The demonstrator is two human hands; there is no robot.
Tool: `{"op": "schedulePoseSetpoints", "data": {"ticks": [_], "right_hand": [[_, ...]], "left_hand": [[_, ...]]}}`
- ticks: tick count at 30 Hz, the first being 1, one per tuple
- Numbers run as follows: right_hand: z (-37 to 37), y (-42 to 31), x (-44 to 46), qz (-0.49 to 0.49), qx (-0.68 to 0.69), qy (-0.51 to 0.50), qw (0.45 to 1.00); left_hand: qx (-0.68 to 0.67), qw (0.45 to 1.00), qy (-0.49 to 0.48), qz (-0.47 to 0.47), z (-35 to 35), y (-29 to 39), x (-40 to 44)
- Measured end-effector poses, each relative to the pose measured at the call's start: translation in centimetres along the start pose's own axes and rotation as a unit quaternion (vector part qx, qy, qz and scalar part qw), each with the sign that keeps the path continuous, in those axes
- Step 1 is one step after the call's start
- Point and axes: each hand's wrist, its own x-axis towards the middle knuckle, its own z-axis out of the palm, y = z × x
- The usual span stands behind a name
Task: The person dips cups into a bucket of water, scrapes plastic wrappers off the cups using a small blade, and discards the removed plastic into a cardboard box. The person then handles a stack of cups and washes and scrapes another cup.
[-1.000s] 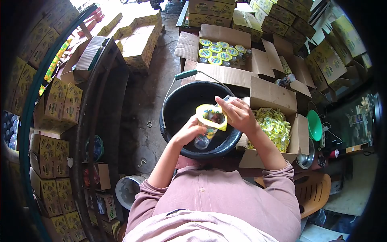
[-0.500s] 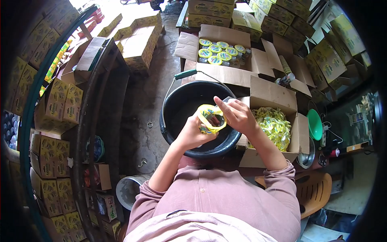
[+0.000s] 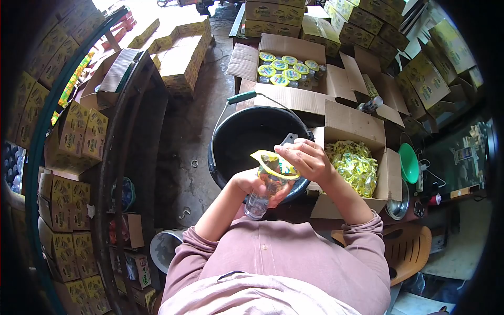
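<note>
My left hand (image 3: 251, 185) is wrapped round a clear plastic cup (image 3: 255, 206), tilted with its base toward me. A yellow printed film lid (image 3: 266, 156) rings its mouth, its middle open and an edge loose. My right hand (image 3: 310, 160) is closed at the cup's rim, fingertips at the film. From its grip sticks out a flat grey tool (image 3: 289, 138) with a small hole in its end; the rest is hidden by the fingers. Beneath both hands is a large black bucket (image 3: 214, 152) with a wire handle and green grip.
An open carton (image 3: 355, 116) at right holds a heap of yellow film strips (image 3: 350, 169). Behind the bucket, another carton (image 3: 294, 42) holds several lidded cups (image 3: 280, 65). A green bowl (image 3: 408, 163) is at far right. A dark shelf (image 3: 137, 121) and stacked boxes line the left.
The cup has tipped so its clear side and base show toward me. My right hand has come down to the rim, its raised index finger now bent, and the grey tool shows more.
</note>
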Motion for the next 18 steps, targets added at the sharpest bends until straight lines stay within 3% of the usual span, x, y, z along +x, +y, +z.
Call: {"op": "schedulePoseSetpoints", "data": {"ticks": [3, 6, 7, 8, 10, 15, 16, 18], "right_hand": [[-0.3, 0.0, -0.1, 0.026, 0.003, -0.018, 0.999], [-0.5, 0.2, -0.4, 0.027, -0.026, -0.024, 0.999], [-0.6, 0.2, -0.5, 0.038, -0.030, -0.032, 0.998], [-0.6, 0.3, -0.6, 0.042, -0.036, -0.033, 0.998], [-0.7, 0.7, -0.8, 0.050, -0.049, -0.034, 0.997], [-0.9, 1.1, -1.7, 0.069, -0.089, -0.086, 0.990], [-0.9, 1.0, -1.5, 0.068, -0.084, -0.084, 0.991], [-0.9, 0.8, -1.1, 0.065, -0.075, -0.081, 0.992]], "left_hand": [[-0.068, 0.997, 0.011, -0.019, 0.1, 0.2, 0.0], [0.128, 0.980, 0.124, -0.085, -0.4, 1.6, -0.9], [0.129, 0.981, 0.124, -0.080, -0.4, 2.3, -1.2], [0.189, 0.962, 0.196, -0.020, -0.9, 1.9, -1.6], [0.349, 0.909, 0.226, 0.038, 0.7, 2.8, -0.9], [0.515, 0.784, 0.334, 0.090, 2.2, 1.3, 0.1], [0.610, 0.699, 0.366, 0.076, 2.3, 0.7, 0.2], [0.627, 0.652, 0.426, 0.038, 3.1, 0.2, 1.2]]}}
